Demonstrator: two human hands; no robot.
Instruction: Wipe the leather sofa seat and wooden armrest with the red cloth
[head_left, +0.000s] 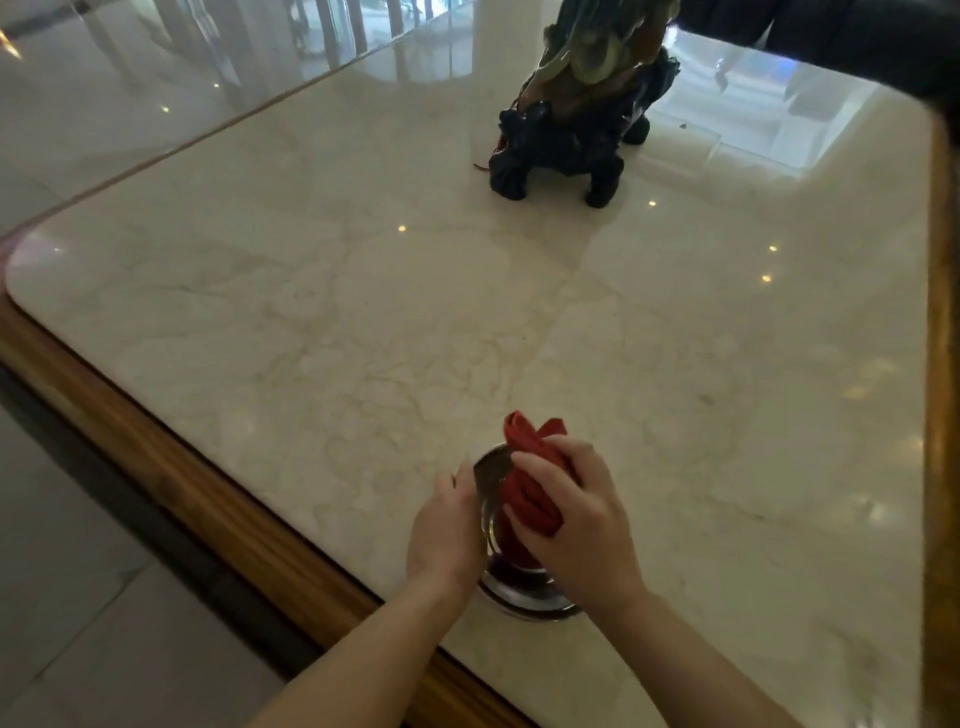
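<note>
The red cloth (530, 478) is bunched in the right hand (576, 525), fingers clenched round it, pressed against a shiny metal dish (524, 597) near the table's (363, 322) front edge. The left hand (444, 530) grips the dish's rim beside the cloth. No sofa is clearly in view; I'd keep the cloth wadded tight and lift it clear of the dish, whose far side faces a dark carved ornament (582, 124).

A glossy cream marble worktop (363, 322) with a wooden rim carries a dark carved ornament (576, 140) at its far side and a shiny metal dish (524, 597) near the front edge.
</note>
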